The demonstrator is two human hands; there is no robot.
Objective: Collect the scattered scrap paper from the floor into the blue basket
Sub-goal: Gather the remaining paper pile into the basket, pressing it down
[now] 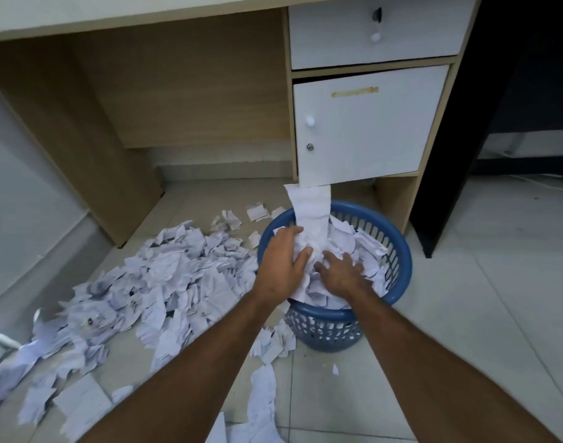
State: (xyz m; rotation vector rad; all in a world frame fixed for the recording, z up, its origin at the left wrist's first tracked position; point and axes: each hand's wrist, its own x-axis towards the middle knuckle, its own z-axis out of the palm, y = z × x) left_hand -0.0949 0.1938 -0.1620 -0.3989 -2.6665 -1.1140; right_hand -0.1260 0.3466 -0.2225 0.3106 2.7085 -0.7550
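Note:
A round blue basket [398, 270] stands on the tiled floor in front of the desk cabinet, heaped with torn white scrap paper [360, 241]. Both my hands are over the basket. My left hand [281, 260] lies on the heap with its fingers curled round crumpled paper, from which a long strip [310, 206] sticks up. My right hand [340, 274] presses flat on the paper, fingers spread. A large pile of scattered scraps [165, 276] covers the floor left of the basket, with more pieces [264, 398] in front of it.
A wooden desk [190, 91] stands behind, with a white drawer [376, 30] and a white cabinet door [366, 123] right above the basket. A black panel [459, 123] rises to the right. Bare floor tiles [481, 282] lie right of the basket.

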